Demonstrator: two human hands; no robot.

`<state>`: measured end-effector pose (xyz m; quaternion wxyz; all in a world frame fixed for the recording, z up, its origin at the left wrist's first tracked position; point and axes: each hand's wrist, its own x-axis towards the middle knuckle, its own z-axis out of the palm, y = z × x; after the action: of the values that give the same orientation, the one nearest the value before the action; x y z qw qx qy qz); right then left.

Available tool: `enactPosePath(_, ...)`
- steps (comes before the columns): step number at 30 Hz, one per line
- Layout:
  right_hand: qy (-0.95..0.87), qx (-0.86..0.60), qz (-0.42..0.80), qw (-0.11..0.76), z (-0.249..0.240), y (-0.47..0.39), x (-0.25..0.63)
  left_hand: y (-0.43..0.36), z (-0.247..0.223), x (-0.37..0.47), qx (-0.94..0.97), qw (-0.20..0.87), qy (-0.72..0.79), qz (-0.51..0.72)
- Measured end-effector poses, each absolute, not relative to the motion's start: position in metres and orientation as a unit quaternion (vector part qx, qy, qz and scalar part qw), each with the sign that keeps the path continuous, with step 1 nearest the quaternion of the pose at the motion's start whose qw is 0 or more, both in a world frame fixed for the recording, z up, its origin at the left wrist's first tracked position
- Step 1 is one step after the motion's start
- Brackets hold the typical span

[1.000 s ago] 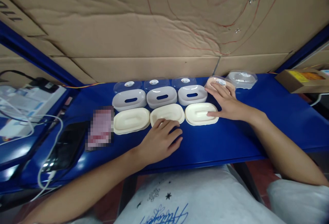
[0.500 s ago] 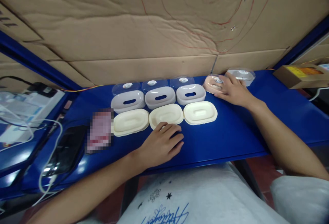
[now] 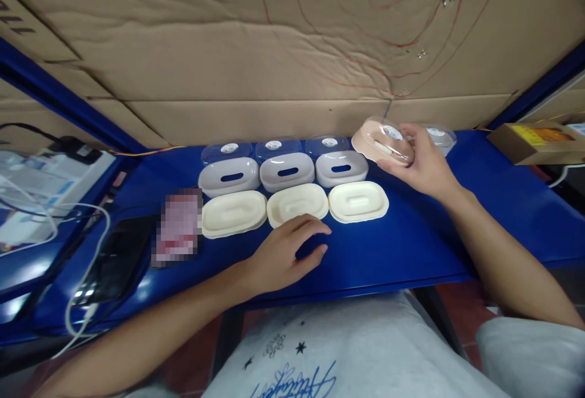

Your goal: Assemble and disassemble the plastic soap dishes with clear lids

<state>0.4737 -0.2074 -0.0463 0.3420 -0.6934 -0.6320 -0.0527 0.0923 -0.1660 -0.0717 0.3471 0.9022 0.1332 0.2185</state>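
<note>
My right hand [image 3: 425,163] grips a peach-coloured oval box with a clear lid [image 3: 381,142], raised and tilted above the blue table. Behind that hand, another clear-lidded box [image 3: 441,137] is partly hidden. My left hand [image 3: 292,252] rests near the table's front, thumb and fingers apart, holding nothing. Just beyond it lie three cream oval trays [image 3: 359,202] in a row. Three pale grey oval shells with slots [image 3: 287,171] stand behind the trays. Farther back are three clear lids with round stickers [image 3: 326,144].
A pixelated pink item [image 3: 177,227] and a black phone [image 3: 121,258] with white cables lie left. Beyond them sits a white power strip [image 3: 75,181]. Cardboard [image 3: 228,69] walls the back. At right is an open brown box [image 3: 539,142]. The blue table [image 3: 411,245] ends before my lap.
My right hand has closed around the peach box and lifted it from the table, tilting it. My left hand's thumb and fingers have opened wider.
</note>
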Motion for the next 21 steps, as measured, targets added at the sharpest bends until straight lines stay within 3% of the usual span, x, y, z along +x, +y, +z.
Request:
enactPosePath(4, -0.732, -0.578, -0.028, 0.360, -0.034, -0.220, 0.445, -0.167, -0.076, 0.093, 0.806, 0.515, 0.180, 0.229)
enactPosePath(8, -0.836, -0.454, 0.031, 0.305, -0.035, -0.237, 0.406, -0.169, -0.074, 0.095, 0.692, 0.671, 0.155, 0.219)
enactPosePath(13, -0.874, -0.406, 0.076, 0.257, -0.048, -0.244, 0.383, -0.170, -0.068, 0.097, 0.685, 0.665, 0.179, 0.239)
enactPosePath(21, -0.868, -0.372, 0.113, 0.308, -0.044, -0.234, 0.400, -0.173, -0.079, 0.096, 0.727, 0.644, 0.172, 0.162)
